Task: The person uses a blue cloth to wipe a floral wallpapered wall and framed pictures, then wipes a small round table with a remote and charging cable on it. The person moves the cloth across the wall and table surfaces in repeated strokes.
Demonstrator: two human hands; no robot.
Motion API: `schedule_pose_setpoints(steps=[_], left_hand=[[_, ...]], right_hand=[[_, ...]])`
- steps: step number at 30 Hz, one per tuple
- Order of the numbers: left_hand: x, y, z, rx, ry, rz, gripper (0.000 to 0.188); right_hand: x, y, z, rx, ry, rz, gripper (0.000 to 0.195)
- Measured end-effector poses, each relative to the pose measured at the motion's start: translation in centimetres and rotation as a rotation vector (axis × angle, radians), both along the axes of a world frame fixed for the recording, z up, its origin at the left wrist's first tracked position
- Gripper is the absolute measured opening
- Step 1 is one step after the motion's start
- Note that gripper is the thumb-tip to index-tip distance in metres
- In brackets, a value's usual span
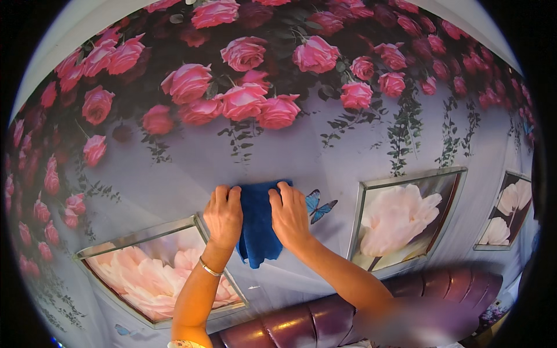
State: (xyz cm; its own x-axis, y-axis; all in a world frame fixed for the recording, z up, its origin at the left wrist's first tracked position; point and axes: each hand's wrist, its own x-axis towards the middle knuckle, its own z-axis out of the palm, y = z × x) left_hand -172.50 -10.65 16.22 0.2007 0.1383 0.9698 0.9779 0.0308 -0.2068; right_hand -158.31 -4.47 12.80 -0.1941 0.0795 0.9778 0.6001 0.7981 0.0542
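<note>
A blue cloth (260, 222) hangs against a wall covered with a flower mural (174, 182). My left hand (223, 215) grips its upper left edge with bent fingers, and a bracelet sits on that wrist. At the upper right edge, my right hand (290, 213) holds the cloth in the same way. Between the two hands the fabric is drawn out, and its lower end falls loose in folds. A blue butterfly image (321, 205) shows on the wall just right of my right hand.
Below the hands runs a padded dark purple headboard (287, 324). Flower pictures with frame edges appear on the wall at left (148, 269), right (398, 222) and far right (504, 209); whether they are printed, I cannot tell. A pale ceiling edge (474, 21) borders the top.
</note>
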Motion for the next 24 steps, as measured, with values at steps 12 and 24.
schedule_pose_setpoints(steps=[12, 24], left_hand=[[-3.2, -2.6, 0.5, -0.200, 0.388, 0.078, 0.021], [1.1, -0.5, -4.3, -0.271, -0.060, 0.110, 0.060]], right_hand=[[-1.2, 0.7, -2.3, 0.010, -0.082, -0.030, 0.045], [-1.3, 0.5, -2.8, -0.111, -0.096, 0.090, 0.057]])
